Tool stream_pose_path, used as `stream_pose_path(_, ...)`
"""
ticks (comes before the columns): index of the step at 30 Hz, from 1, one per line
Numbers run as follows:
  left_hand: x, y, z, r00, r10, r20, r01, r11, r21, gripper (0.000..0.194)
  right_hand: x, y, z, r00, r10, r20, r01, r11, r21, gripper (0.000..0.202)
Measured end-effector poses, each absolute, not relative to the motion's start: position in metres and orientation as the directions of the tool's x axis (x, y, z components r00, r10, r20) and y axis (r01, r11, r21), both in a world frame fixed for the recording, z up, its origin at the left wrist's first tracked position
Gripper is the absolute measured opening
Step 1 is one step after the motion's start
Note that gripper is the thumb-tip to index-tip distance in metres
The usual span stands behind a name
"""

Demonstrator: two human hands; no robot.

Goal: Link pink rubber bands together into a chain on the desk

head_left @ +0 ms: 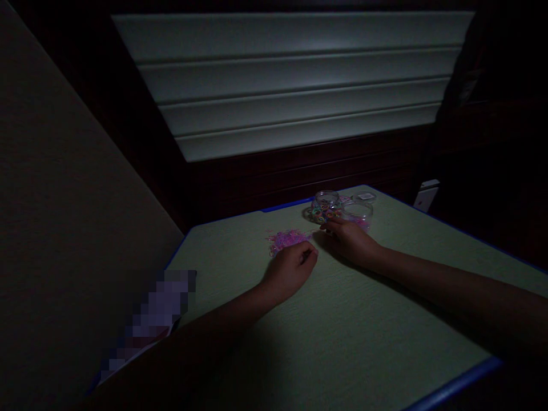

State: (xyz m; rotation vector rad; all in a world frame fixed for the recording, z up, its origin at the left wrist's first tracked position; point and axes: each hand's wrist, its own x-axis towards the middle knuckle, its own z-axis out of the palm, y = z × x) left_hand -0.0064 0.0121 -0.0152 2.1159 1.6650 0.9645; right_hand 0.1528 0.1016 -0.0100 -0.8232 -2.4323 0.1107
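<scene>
My left hand (291, 269) is closed beside a loose pile of small pink and purple pieces (287, 240) on the green table. Whatever its fingers pinch is too small to make out. To the right, my right hand (351, 240) reaches over the table with its fingers drawn together near a clear jar (326, 200) and a cluster of multicoloured rings (321, 214). Its fingertips are dim, and anything between them cannot be made out. Just behind that hand stands another clear jar (358, 211) with pink and purple pieces low inside.
A clear round lid (365, 196) lies at the table's far corner. The green table (342, 337) has a blue edge. A blurred, pale item (165, 302) is at the left edge. A white box-like object (427, 195) stands beyond the right edge, and a wall rises at left.
</scene>
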Motion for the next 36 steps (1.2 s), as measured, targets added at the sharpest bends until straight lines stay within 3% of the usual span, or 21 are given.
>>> stream_pose_path(8, -0.0050, 0.0120, -0.0133, 0.102, 0.942, 0.319, 0.768, -0.278, 0.577, 0.030, 0.1484, 0.1012, -0.0115, -0.675, 0.603, 0.425, 0.606, 0.782, -0.146, 0.029)
stream_pose_path(27, -0.0054, 0.0111, -0.0123, 0.108, 0.946, 0.305, 0.771, -0.273, 0.575, 0.030, 0.1497, 0.1040, -0.0124, -0.678, 0.597, 0.428, 0.562, 0.797, -0.220, 0.021)
stream_pose_path(36, -0.0061, 0.0119, -0.0152, 0.100, 0.942, 0.320, 0.763, -0.279, 0.583, 0.030, 0.1478, 0.1043, -0.0102, -0.679, 0.630, 0.376, 0.625, 0.765, -0.154, 0.018)
